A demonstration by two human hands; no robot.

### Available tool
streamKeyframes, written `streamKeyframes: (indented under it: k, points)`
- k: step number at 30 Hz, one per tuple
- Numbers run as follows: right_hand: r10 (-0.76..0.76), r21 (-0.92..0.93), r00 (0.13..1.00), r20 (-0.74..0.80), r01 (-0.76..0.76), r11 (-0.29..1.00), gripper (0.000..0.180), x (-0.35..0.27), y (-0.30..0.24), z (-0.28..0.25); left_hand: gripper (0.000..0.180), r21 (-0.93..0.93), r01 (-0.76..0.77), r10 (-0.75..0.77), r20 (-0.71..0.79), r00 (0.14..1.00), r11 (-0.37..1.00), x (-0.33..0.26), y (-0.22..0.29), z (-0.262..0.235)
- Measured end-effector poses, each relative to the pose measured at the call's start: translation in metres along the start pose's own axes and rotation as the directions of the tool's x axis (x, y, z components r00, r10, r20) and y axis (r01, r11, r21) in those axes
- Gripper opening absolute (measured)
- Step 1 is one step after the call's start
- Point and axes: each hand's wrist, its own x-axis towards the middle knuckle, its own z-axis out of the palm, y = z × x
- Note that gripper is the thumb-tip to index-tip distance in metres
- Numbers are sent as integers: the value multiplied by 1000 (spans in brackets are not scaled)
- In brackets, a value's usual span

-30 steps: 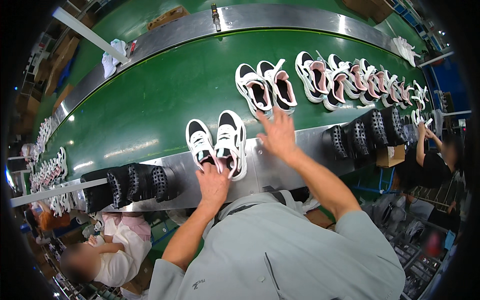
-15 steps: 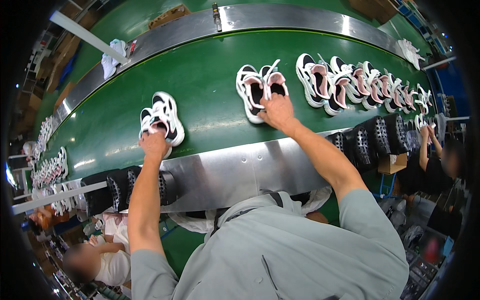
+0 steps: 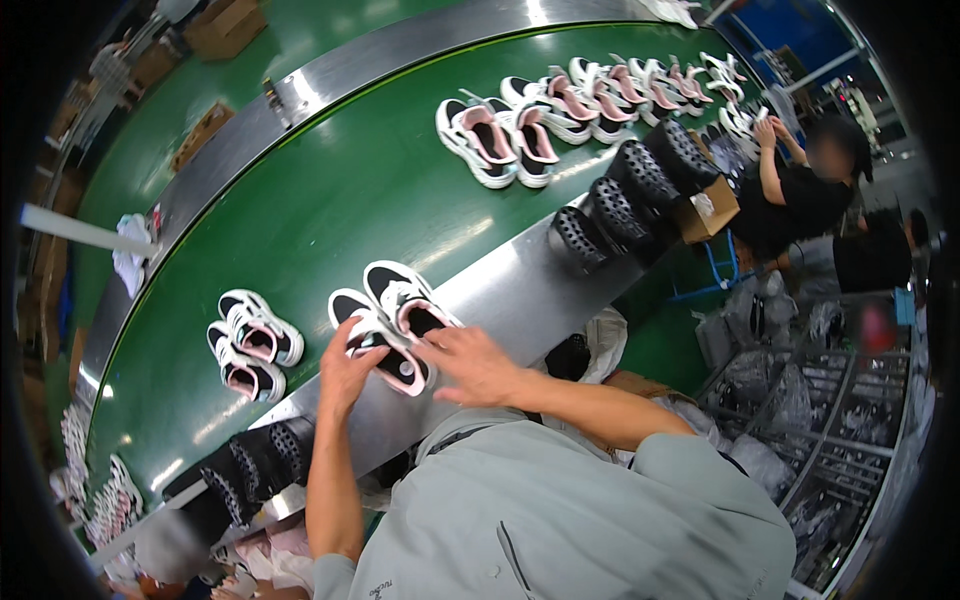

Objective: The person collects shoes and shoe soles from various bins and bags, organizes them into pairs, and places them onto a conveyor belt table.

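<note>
Both hands have come together from two different spots, and a pair of white and black shoes with pink lining (image 3: 398,305) is now close to the person. Another small-looking pair of white, black and pink sneakers (image 3: 250,343) sits by itself, farther left. The near pair is where the long, smooth green desk (image 3: 300,225) meets its shiny grey metal edge (image 3: 510,290): toes over the green, heels over the metal. The left hand (image 3: 346,374) is at the left shoe, with its thumb and fingers spread apart. The right hand (image 3: 485,368) is by the heel of the right shoe, its fingers loosely spread too. I cannot tell how hard they press, or if the shoes are lifted a bit. The toes point away and the foot holes face the person, maybe so hands can get in easily. To the right, a row of white, black and pink shoes (image 3: 602,95) stands close together, maybe to save room. Black shoe-shaped things full of holes (image 3: 618,205) sit on the metal edge, perhaps to stay apart from the white ones.
</note>
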Motion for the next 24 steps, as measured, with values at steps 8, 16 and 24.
streamKeyframes:
  k: [8,16,24]
  points:
    - [301,-489,555,-775,-829,271,62,-60,127,-242,62,890,-229,463,22,886,394,-4,77,41]
    - [519,-655,630,-577,-737,167,60,-62,179,-274,25,839,-244,340,75,937,487,32,47,71]
    - [392,-618,718,-576,-696,367,51,-37,97,-280,36,617,-260,226,134,965,743,52,46,65]
